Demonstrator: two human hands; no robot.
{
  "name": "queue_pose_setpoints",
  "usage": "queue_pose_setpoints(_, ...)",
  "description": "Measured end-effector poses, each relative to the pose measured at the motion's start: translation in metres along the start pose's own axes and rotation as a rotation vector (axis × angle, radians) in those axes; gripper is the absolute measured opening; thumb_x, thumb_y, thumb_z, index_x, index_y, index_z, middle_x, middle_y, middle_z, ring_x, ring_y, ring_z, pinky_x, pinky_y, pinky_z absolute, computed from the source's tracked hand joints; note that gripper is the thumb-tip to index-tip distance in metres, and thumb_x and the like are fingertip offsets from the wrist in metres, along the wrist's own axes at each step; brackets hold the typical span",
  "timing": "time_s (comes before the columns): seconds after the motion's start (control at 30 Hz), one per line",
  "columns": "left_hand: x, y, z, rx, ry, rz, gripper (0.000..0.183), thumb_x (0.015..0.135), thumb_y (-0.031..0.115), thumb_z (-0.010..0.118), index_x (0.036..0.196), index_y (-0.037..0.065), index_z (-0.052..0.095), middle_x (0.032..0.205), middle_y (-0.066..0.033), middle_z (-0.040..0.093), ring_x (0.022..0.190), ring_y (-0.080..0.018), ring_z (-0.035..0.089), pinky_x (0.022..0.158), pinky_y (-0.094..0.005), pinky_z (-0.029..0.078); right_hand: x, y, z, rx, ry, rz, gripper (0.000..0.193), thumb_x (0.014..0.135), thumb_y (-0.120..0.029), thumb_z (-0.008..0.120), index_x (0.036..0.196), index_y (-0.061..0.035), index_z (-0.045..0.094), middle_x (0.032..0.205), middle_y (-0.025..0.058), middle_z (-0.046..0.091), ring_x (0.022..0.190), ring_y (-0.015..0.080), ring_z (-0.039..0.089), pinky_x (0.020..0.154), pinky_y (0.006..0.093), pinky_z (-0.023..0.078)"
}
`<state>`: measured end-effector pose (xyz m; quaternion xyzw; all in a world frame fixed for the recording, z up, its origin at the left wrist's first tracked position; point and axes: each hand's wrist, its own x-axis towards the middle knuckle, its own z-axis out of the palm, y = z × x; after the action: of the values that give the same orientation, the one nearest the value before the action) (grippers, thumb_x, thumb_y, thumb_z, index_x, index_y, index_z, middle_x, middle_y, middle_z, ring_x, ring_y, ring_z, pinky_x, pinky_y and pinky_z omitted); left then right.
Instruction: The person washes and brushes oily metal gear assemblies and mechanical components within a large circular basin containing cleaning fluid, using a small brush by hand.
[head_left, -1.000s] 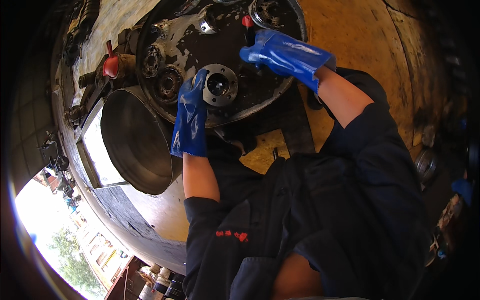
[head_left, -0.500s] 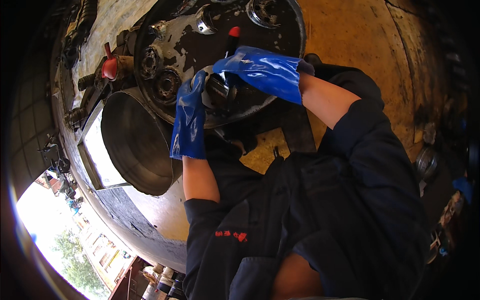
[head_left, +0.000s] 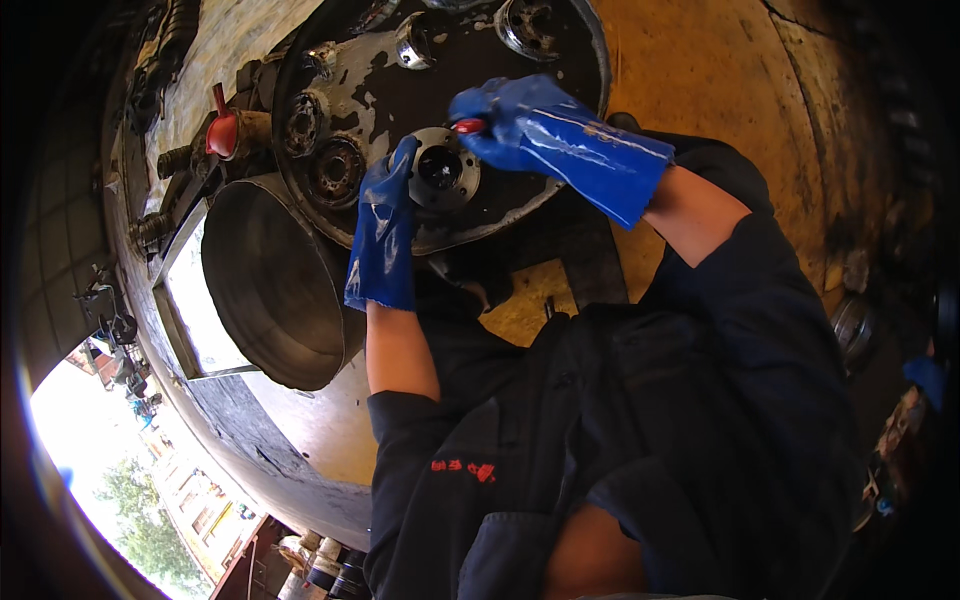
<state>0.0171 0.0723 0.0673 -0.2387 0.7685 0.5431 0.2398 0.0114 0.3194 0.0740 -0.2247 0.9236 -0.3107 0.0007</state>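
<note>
My left hand [head_left: 384, 215], in a long blue rubber glove, grips the left rim of a round metal flange [head_left: 460, 187]. The flange has a dark centre hole and small holes around its face, and is at the near side of a big round tray [head_left: 560, 80] wet with dark liquid. Just up and to the right of the flange, my gloved right hand [head_left: 530, 125] is closed around a tool with a red end [head_left: 468, 126]. That red end pokes out beside the flange; my fingers hide most of the tool, so its kind does not show.
Dark greasy round parts [head_left: 337, 170] lie at the tray's left side. Metal rings [head_left: 525, 28] lie toward its far side. A large open metal drum [head_left: 275, 290] stands left of my left forearm, and a red funnel-shaped piece [head_left: 222, 132] is beyond it.
My right hand has drawn back to the right and up off the flange, and the tool's red end now points lower. The flange's face and hole have come into view; my left hand barely moved.
</note>
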Motion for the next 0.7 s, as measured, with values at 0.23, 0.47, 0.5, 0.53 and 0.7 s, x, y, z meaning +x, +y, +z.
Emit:
queue_pose_setpoints(0.23,-0.009,-0.003,0.004,0.049,0.053,0.218,0.055,0.099,0.049,0.066,0.115,-0.003,0.071,0.092,-0.0103,0.072,0.079,-0.0173,0.066,0.072,-0.0308,0.053,-0.01,0.016,0.008,0.042,-0.123,-0.137,0.016,0.087,-0.025,0.073,0.101,-0.0168,0.073,0.095,0.0057,0.076,0.083,0.0235,0.075,0.075,0.0372,0.064)
queue_pose_setpoints(0.47,0.008,-0.017,-0.009,-0.185,-0.041,0.085,0.051,0.1,0.046,0.066,0.115,-0.004,0.072,0.098,-0.0123,0.074,0.08,-0.0191,0.067,0.072,-0.0306,0.054,0.014,-0.016,0.024,0.267,-0.275,-0.229,0.021,0.099,-0.026,0.062,0.114,-0.0117,0.066,0.099,0.0106,0.069,0.081,0.0236,0.069,0.07,0.0394,0.058)
queue_pose_setpoints(0.5,0.003,-0.011,-0.001,-0.182,-0.049,0.083,0.051,0.1,0.046,0.066,0.115,-0.004,0.072,0.098,-0.0123,0.074,0.08,-0.0191,0.067,0.072,-0.0306,0.054,0.013,-0.016,0.021,0.224,-0.256,-0.237,0.024,0.1,-0.026,0.062,0.118,-0.0117,0.065,0.102,0.0128,0.067,0.083,0.0241,0.068,0.069,0.0404,0.057)
queue_pose_setpoints(0.53,-0.002,-0.005,0.007,-0.235,-0.065,0.102,0.052,0.1,0.046,0.067,0.115,-0.004,0.072,0.098,-0.0117,0.073,0.081,-0.0184,0.066,0.072,-0.0309,0.053,0.011,-0.007,0.031,0.214,-0.165,-0.332,0.026,0.098,-0.03,0.063,0.117,-0.0122,0.066,0.101,0.0113,0.068,0.081,0.0245,0.069,0.07,0.0407,0.057)
queue_pose_setpoints(0.7,0.005,-0.013,-0.001,-0.126,0.022,0.075,0.056,0.099,0.049,0.068,0.116,-0.004,0.072,0.097,-0.0101,0.069,0.083,-0.017,0.063,0.074,-0.0318,0.052,0.005,-0.021,0.027,-0.006,-0.231,0.005,0.032,0.087,-0.04,0.074,0.11,-0.0175,0.07,0.096,0.0048,0.072,0.081,0.0225,0.072,0.075,0.0374,0.061)
